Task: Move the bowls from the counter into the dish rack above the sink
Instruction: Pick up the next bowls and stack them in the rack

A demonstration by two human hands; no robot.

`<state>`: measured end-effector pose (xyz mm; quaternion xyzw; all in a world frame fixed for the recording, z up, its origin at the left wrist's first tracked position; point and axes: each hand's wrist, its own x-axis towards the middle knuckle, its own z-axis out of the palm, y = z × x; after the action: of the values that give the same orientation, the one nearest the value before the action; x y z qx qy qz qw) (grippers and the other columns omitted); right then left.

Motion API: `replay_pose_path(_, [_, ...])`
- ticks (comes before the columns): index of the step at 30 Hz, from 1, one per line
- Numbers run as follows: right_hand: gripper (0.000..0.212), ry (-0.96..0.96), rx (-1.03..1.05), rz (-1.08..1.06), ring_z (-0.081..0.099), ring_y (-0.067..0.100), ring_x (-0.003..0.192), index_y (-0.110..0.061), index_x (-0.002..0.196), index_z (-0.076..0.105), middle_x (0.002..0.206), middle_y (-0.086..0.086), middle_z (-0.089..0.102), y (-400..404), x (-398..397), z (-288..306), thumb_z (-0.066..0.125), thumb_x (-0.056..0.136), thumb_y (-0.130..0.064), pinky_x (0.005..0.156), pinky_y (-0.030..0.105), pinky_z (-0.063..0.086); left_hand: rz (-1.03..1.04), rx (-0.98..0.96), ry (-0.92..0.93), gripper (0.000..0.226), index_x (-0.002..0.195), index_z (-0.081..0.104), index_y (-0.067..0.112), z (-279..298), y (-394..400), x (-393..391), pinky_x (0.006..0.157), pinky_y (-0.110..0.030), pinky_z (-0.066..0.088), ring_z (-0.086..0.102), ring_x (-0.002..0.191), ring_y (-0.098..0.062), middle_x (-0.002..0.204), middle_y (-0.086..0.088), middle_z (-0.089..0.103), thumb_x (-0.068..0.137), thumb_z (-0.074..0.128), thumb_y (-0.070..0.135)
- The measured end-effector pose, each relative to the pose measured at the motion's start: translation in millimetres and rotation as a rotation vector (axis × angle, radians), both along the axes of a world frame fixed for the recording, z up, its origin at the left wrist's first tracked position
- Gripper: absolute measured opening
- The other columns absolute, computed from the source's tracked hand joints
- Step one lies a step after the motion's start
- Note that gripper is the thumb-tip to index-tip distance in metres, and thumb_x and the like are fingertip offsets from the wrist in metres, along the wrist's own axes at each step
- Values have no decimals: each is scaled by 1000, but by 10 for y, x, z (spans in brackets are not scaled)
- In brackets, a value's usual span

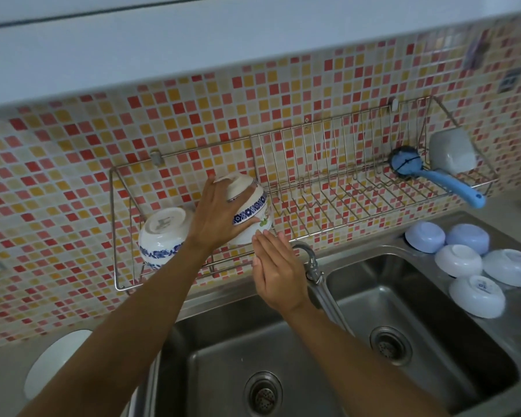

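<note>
A wire dish rack (328, 188) hangs on the tiled wall above the sink. At its left end a white bowl with blue flowers (163, 233) lies upside down. My left hand (214, 218) grips a second blue-patterned white bowl (248, 203), tilted and upside down inside the rack, resting on another bowl with a green mark (260, 227). My right hand (275, 266) is flat and open just below the rack's front edge, fingertips near that lower bowl. Several pale blue and white bowls (469, 263) sit upside down on the counter right of the sink.
A blue dish brush (427, 176) and a grey cup (451, 153) occupy the rack's right end. The faucet (313, 266) stands just right of my right hand, over a double steel sink (328, 356). A white plate (54, 362) lies at the lower left.
</note>
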<state>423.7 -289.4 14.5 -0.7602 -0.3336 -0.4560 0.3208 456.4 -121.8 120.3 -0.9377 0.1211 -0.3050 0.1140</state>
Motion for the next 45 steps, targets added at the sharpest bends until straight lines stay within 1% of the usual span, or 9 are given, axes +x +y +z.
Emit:
replay_pose_path(6, [38,-3,-17,-29,51,24,130,3,125,60,130,16,60,11,-8,-21,44,96,-17,112,44,37,-44,16,130,67,141,41,29,-95,3,-17,99,-56,43,41,124,-40,135,-22,43,85,48,63])
replay_pose_path(10, [39,16,-21,-48,50,23,130,3,125,60,130,16,61,22,-26,-17,43,96,-18,112,44,37,-88,-29,108,69,138,45,24,-88,0,-41,101,-51,38,40,121,-38,134,-20,45,81,52,63])
replay_pose_path(18, [39,46,-32,-71,54,23,126,3,122,62,126,16,63,16,-71,17,41,97,-18,112,42,37,-106,-82,229,104,150,21,17,-170,115,-119,114,-47,24,27,136,-26,151,-9,33,70,66,67])
replay_pose_path(26, [37,55,-17,-70,56,23,124,2,120,64,124,16,65,16,-81,31,44,95,-17,111,42,38,-41,-373,279,77,152,14,25,-197,249,-196,120,-44,13,1,148,-15,161,2,8,89,26,67])
replay_pose_path(30, [38,57,-5,-72,56,23,124,2,120,64,124,16,64,27,-72,19,41,97,-19,110,43,39,31,-504,358,80,149,16,35,-170,159,-213,119,-44,6,-8,147,-19,161,5,-3,83,43,71])
replay_pose_path(34, [39,66,-9,-69,56,23,124,2,120,63,124,16,64,29,-74,17,39,97,-19,110,44,40,75,-554,367,83,145,22,43,-159,123,-133,118,-51,12,1,148,-24,161,-1,2,75,54,73])
replay_pose_path(38, [41,74,0,-68,57,23,124,1,120,64,124,15,65,33,-86,15,37,98,-20,112,42,37,60,-579,370,77,145,29,37,-102,120,-157,119,-45,14,8,147,-19,160,0,10,79,56,66])
replay_pose_path(42, [41,86,1,-60,56,23,124,1,120,63,124,15,64,36,-95,25,37,98,-20,111,43,39,53,-611,401,74,148,21,39,-36,208,-288,119,-42,16,7,147,-14,161,7,8,85,45,67])
replay_pose_path(45, [39,90,3,-56,56,22,124,1,121,63,125,14,64,29,-96,21,40,96,-18,112,42,38,106,-546,284,71,149,17,36,-25,345,-454,118,-45,18,13,146,-20,161,0,11,89,38,66])
